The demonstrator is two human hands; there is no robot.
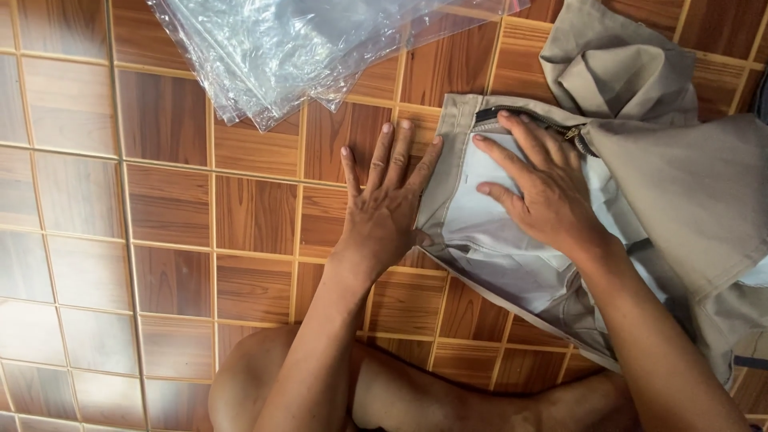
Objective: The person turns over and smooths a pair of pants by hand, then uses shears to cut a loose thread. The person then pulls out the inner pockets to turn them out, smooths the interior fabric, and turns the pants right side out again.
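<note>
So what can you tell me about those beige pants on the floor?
The beige pants look like woven cotton, lying crumpled and partly turned inside out on the wood-pattern tiled floor. The waistband sits at the top with an open metal zipper, and pale pocket lining shows. The right hand presses flat on the lining; the left hand rests on the floor, touching the pants' edge.

Left hand (pixel 384 208) and right hand (pixel 540 188) lie flat, fingers (pixel 400 148) spread.

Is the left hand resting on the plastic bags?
No, the left hand lies flat on the floor, below the plastic bags.
</note>
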